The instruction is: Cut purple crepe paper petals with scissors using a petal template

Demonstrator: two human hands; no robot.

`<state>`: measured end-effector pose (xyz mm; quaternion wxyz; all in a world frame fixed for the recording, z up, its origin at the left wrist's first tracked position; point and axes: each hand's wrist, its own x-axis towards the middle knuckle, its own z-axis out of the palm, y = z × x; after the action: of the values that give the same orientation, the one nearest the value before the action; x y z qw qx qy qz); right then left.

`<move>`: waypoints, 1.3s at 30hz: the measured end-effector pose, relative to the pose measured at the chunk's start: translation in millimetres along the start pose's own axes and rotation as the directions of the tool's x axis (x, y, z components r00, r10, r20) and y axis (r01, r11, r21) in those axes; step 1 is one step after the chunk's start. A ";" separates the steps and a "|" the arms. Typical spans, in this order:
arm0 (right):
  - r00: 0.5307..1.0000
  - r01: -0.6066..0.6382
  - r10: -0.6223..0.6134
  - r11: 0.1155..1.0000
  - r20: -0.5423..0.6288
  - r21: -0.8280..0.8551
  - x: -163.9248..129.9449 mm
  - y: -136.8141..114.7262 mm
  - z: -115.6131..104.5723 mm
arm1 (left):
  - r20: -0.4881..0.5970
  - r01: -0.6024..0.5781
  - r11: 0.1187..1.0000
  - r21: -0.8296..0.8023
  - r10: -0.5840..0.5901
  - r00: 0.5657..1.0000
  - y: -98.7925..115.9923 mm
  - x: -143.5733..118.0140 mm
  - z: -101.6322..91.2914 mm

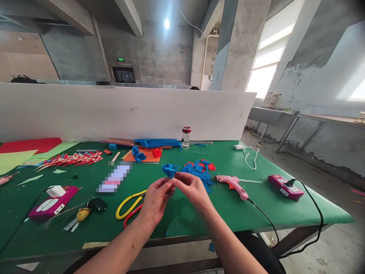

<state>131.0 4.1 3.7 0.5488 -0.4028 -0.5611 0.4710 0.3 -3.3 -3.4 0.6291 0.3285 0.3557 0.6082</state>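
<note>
Both hands meet over the table's front middle, pinching the base of a blue paper flower (pixel 169 170). My left hand (pixel 156 196) has thumb and fingers closed on its lower end. My right hand (pixel 191 189) pinches the same spot from the right side. The flower's petals flare upward above the fingertips; its base is hidden by the fingers. Behind the right hand lies a pile of blue and red paper pieces (pixel 203 173). To the right rests a pink glue gun (pixel 233 185) with a clear glue stick in its back. Yellow and red-handled scissors (pixel 128 205) lie partly behind my left forearm.
Purple power strips (pixel 286 186) sit at both sides, with black cords. A red-lidded glass jar (pixel 186 137) stands at the back before a white partition (pixel 128 112). Finished-looking blue flowers (pixel 138 154) lie on orange paper. Keys with a yellow charm (pixel 82 214) lie left.
</note>
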 end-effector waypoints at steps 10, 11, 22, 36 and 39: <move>0.977 0.106 -0.151 0.958 -0.152 -0.266 -9.3 -8.4 11.0 | 0.050 -0.040 0.999 0.010 0.040 0.998 1.2 -4.8 3.7; 0.976 0.110 -0.155 0.958 -0.155 -0.265 -9.6 -8.4 11.4 | 0.056 -0.041 0.999 0.013 0.040 0.998 0.8 -4.8 3.6; 1.000 0.022 -0.021 0.995 -0.012 0.094 -2.3 -6.6 -3.3 | 0.067 0.009 1.000 0.014 -0.010 0.998 5.1 -2.8 1.2; 0.993 0.090 -0.098 0.989 -0.069 -0.121 -3.5 -1.9 3.8 | 0.039 -0.020 0.999 0.046 0.018 0.999 5.2 -4.2 3.8; 0.989 0.094 -0.111 0.981 -0.095 -0.170 -7.7 -5.3 5.9 | 0.057 -0.075 0.994 0.084 0.070 0.996 3.2 -5.3 4.9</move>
<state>126.0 -5.1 7.3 0.5655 -0.4412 -0.5889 0.3725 2.7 -8.3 2.1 0.6010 0.3843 0.3525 0.6057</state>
